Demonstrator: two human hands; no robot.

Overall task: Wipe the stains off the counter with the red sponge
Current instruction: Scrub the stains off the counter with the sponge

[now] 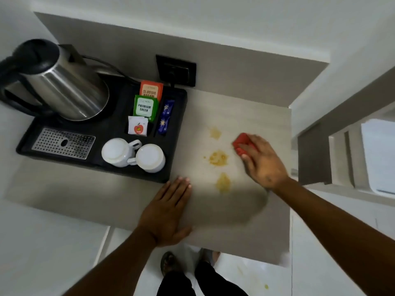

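Note:
Three yellow stains mark the light wood-grain counter (pixel 256 116) in a rough column: a far stain (pixel 214 133), a middle stain (pixel 218 158) and a near stain (pixel 223 183). My right hand (pixel 261 161) presses the red sponge (pixel 241 143) onto the counter just right of the middle and far stains; its fingers cover most of the sponge. My left hand (pixel 166 212) lies flat, fingers together, on the counter near its front edge, left of the near stain, holding nothing.
A black tray (pixel 177 146) at the left holds a steel kettle (pixel 64 86), two upturned white cups (pixel 132 153), tea sachets (pixel 146 105) and a metal drip grid (pixel 63 143). A black wall socket (pixel 176 70) sits behind. The counter ends at right beside a wall.

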